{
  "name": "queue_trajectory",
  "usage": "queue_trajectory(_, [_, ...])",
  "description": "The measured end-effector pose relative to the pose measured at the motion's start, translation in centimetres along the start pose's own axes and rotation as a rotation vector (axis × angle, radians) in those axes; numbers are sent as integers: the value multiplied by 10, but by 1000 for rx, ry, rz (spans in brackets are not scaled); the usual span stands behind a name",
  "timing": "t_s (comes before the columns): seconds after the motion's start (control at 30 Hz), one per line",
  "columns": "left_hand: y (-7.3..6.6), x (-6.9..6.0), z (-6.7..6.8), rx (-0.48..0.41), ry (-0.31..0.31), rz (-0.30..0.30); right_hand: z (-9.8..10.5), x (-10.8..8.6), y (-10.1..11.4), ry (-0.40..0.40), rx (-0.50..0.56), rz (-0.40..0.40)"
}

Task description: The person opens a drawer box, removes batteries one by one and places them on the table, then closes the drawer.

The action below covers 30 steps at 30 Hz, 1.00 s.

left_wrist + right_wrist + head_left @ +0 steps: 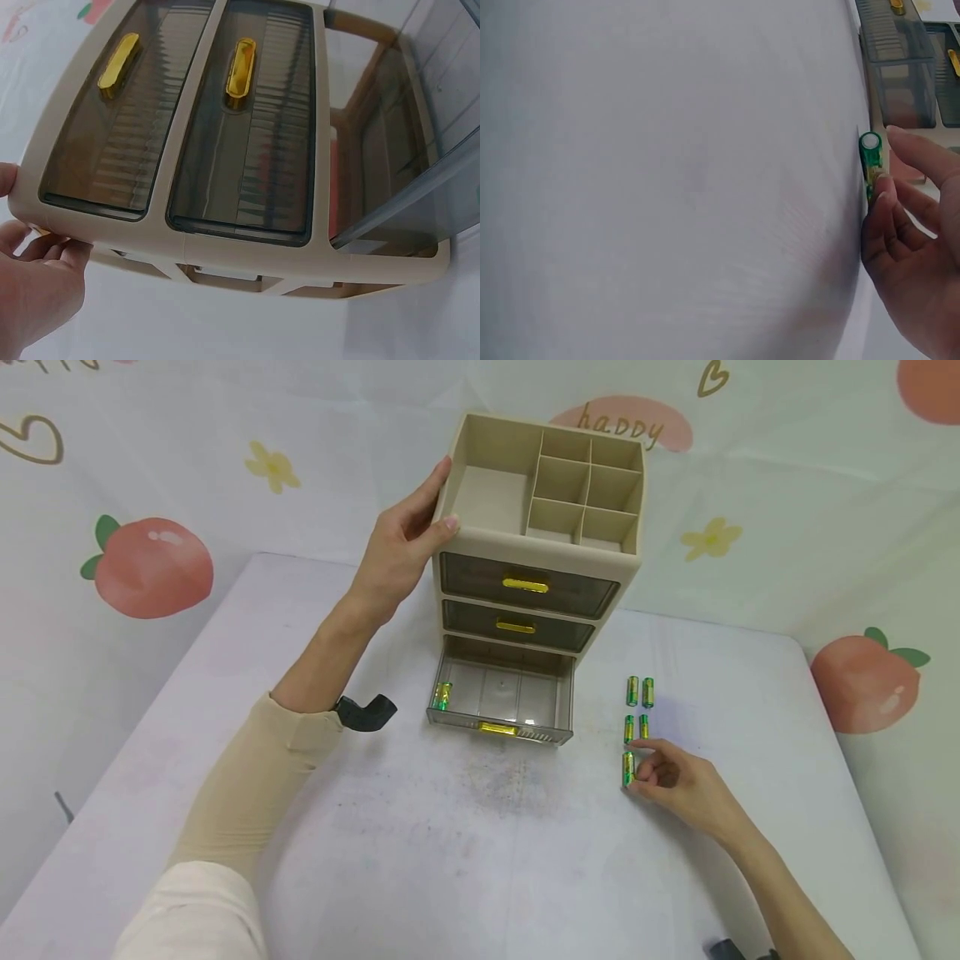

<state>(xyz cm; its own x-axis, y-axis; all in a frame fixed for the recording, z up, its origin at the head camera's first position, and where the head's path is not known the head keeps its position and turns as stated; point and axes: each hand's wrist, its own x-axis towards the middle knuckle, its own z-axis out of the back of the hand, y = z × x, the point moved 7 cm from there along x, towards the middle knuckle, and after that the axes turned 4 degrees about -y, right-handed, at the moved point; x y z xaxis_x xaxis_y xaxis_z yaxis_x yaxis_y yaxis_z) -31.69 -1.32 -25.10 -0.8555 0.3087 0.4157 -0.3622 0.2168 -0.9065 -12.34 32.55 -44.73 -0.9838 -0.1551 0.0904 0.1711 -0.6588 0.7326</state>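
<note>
My left hand grips the upper left side of a beige desktop drawer cabinet, its thumb on the top rim. The bottom drawer, clear grey with a gold handle, is pulled out and has batteries at its left end. In the left wrist view, fingers hold the cabinet's edge. On the table to the right, my right hand has its thumb and index finger about a green-and-gold battery. The right wrist view shows curled fingertips against this battery; the far finger contact is partly hidden.
Beyond the right hand lie two thinner batteries, then two thicker batteries. Two dark upper drawers are closed. The cabinet's top has open compartments. A patterned cloth backdrop hangs behind the white table.
</note>
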Motion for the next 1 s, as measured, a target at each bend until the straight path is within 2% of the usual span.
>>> queue_trajectory(0.13, [0, 0, 1, -5, -1, -4, 5, 2, 4, -7, -4, 6])
queue_trajectory(0.53, [0, 0, -1, -4, -7, -11, 19, 17, 31, -132, -6, 74])
queue_trajectory(0.77, [3, 0, 0, 8, -2, -13, 15, 30, 54, -129, 46, 180])
queue_trajectory(1.0, [0, 0, -1, 34, 3, -21, 14, 43, 70, -131, 54, 192])
